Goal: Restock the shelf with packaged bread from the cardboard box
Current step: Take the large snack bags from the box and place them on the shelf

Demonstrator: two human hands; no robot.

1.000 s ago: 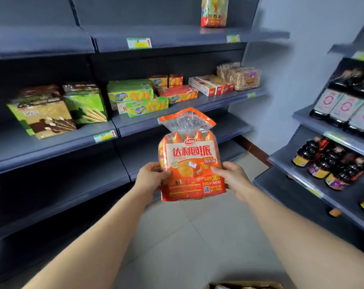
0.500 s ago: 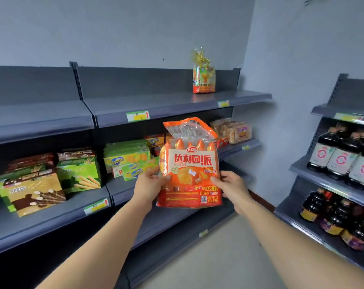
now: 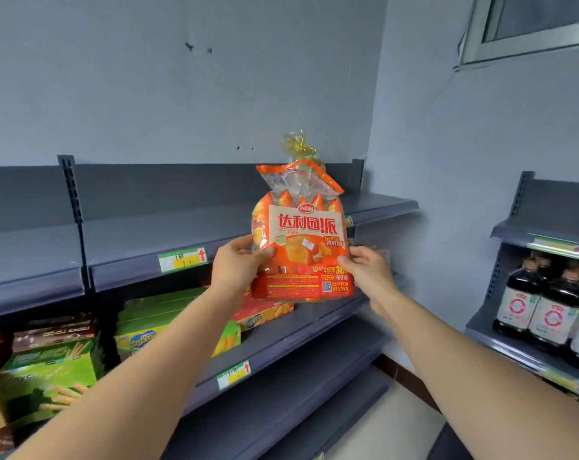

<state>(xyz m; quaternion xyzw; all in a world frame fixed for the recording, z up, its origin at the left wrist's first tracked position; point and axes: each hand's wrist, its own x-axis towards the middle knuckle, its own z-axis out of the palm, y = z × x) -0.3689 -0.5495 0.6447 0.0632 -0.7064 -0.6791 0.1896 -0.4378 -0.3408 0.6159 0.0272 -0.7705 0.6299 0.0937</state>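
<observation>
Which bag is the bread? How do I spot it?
Find the grey wall shelves, then the right end of the top shelf. There the left hand and right hand hold an orange bag. Only it has big red writing on cream; the bag behind has a gold tie.

A window (image 3: 540, 18) sits high in grey walls (image 3: 182, 94)

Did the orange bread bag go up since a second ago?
Yes. The orange bread bag, gripped by the left hand and right hand, has risen: it was down by the cracker shelf, now its top overlaps the top shelf.
</observation>
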